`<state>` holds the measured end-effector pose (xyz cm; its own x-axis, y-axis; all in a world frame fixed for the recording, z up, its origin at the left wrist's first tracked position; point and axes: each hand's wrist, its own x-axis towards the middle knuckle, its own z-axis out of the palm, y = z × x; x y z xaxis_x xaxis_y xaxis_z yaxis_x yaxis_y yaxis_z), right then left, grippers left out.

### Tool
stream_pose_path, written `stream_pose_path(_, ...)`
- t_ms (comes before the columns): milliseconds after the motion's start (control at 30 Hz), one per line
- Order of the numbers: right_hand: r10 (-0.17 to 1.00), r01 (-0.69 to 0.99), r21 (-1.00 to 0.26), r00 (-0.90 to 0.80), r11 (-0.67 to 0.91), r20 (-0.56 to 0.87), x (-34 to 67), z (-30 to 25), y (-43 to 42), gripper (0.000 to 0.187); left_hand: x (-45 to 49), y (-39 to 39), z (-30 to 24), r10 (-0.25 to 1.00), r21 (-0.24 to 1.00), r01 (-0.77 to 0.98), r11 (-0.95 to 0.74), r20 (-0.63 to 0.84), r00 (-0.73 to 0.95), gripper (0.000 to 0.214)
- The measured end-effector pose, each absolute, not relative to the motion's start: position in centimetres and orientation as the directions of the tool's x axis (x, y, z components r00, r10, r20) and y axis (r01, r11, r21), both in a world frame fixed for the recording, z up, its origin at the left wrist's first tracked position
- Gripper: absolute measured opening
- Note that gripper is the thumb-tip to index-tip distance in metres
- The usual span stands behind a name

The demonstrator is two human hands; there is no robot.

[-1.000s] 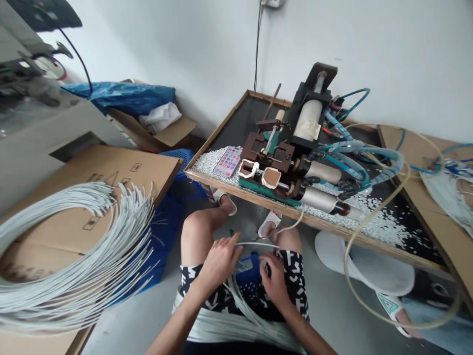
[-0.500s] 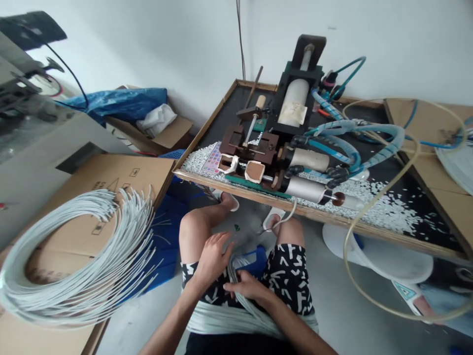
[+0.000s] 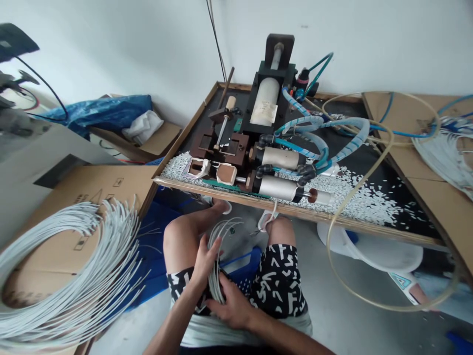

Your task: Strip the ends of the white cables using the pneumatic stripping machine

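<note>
A bundle of light grey wires (image 3: 215,285) rises between my knees, its loose ends fanning forward and to the right. My left hand (image 3: 205,259) is closed around the upper part of the bundle, with its fingers partly hidden behind the strands. Lower down, my right hand (image 3: 233,301) grips the same wires, thumb on the near side. More of the grey wire (image 3: 195,329) lies across my lap at the waist, partly covered by my forearms. Under the hands is a blue crate (image 3: 254,261), mostly hidden by my legs.
Before me, a wood-edged table (image 3: 207,191) carries a pneumatic machine (image 3: 231,153) with hoses, amid scattered white scraps (image 3: 365,197). A large wire coil (image 3: 74,276) lies on cardboard (image 3: 107,185) at left. A clear hose (image 3: 330,251) loops down at right, before a white tub (image 3: 391,259).
My left hand has gone from open beside the wires to closed around them. The wire ends now stand up and fan forward. The view has shifted right.
</note>
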<state>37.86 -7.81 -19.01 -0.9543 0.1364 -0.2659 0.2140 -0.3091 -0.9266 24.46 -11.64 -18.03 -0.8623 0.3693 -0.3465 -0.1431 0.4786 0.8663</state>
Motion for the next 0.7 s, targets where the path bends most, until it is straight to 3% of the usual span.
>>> stream_pose_path(167,0.15,0.259,-0.958,-0.95,-0.121,-0.275,38.1,-18.0,-7.4,0.037,22.0,-8.6,-15.9,0.43,0.848,-0.356,0.391,-0.511,-0.744,0.044)
stream_pose_path(300,0.129,0.285,-0.959,-0.95,-0.006,-0.283,38.0,-17.9,-7.3,0.024,20.6,-7.6,-14.0,0.511,0.851,-0.379,0.363,-0.522,-0.683,0.054)
stream_pose_path(500,0.132,0.288,-0.951,-0.953,0.114,-0.273,37.7,-18.7,-7.4,0.027,20.1,-7.5,-13.2,0.594,0.845,-0.411,0.341,-0.533,-0.603,0.07)
stream_pose_path(700,0.129,0.295,-0.943,-0.952,0.154,-0.277,37.5,-19.1,-7.5,0.031,20.1,-7.7,-13.4,0.638,0.834,-0.467,0.292,-0.534,-0.555,0.067)
